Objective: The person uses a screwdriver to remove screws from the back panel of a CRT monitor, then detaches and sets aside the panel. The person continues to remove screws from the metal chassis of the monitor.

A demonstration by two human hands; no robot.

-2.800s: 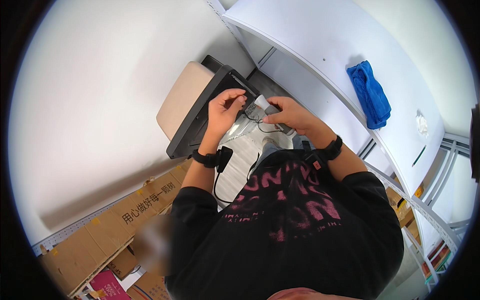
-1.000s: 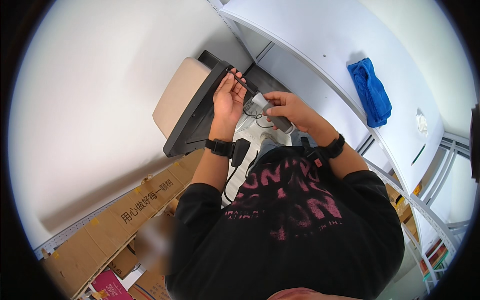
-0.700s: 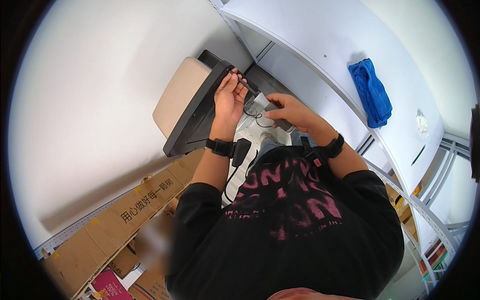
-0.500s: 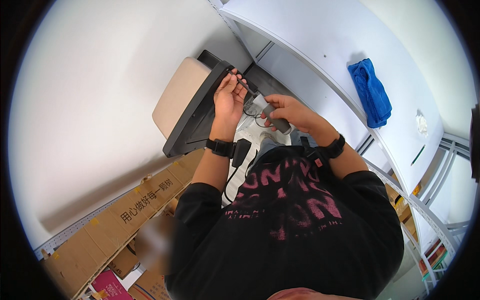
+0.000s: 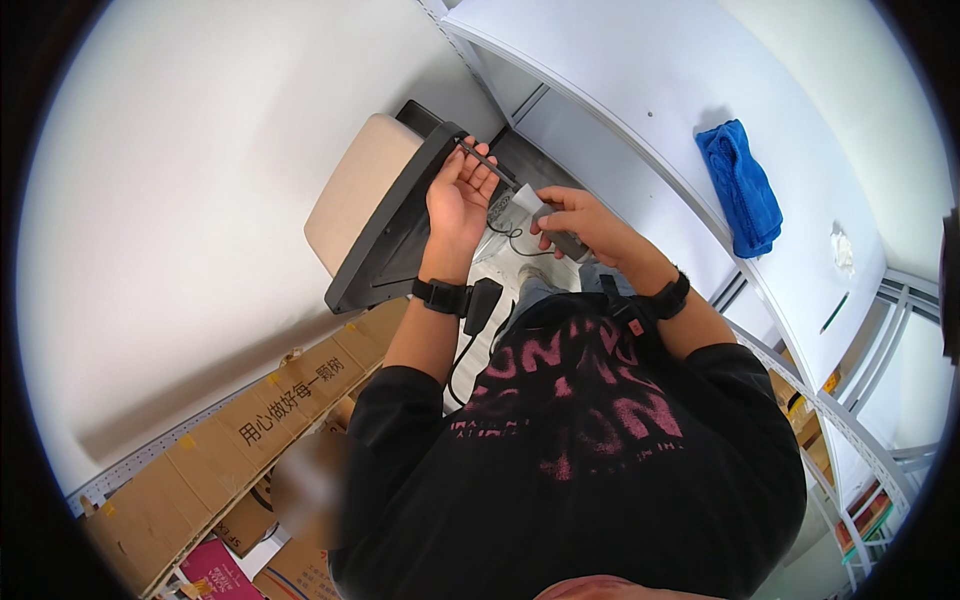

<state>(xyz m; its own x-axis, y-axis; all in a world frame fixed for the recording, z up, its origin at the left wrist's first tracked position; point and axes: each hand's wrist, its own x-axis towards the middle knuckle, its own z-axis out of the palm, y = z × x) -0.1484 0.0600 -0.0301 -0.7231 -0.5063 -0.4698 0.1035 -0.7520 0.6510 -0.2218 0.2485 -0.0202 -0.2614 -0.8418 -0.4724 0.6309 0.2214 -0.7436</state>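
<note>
In my right hand (image 5: 580, 220) is a grey-and-white powered screwdriver (image 5: 562, 237), its fingers wrapped round the handle. The tool's long dark shaft (image 5: 492, 169) points up and left, with its tip at the upper corner of a dark plastic frame (image 5: 385, 235). This frame backs a beige padded piece (image 5: 357, 180) that is tilted on its side near the white wall. My left hand (image 5: 459, 200) lies palm up beside the frame's edge, fingers loosely apart under the shaft near its tip. Whether a screw sits at the tip is too small to tell.
A white tabletop (image 5: 640, 70) curves along the right, with a folded blue cloth (image 5: 740, 190) and a dark green pen-like stick (image 5: 836, 311) on it. Long brown cardboard (image 5: 220, 450) runs along the lower left. A thin black cable (image 5: 516, 236) hangs below the screwdriver.
The screwdriver and my right hand have shifted slightly, with the handle a little lower and to the right. My left fingers have loosened and spread under the shaft.
</note>
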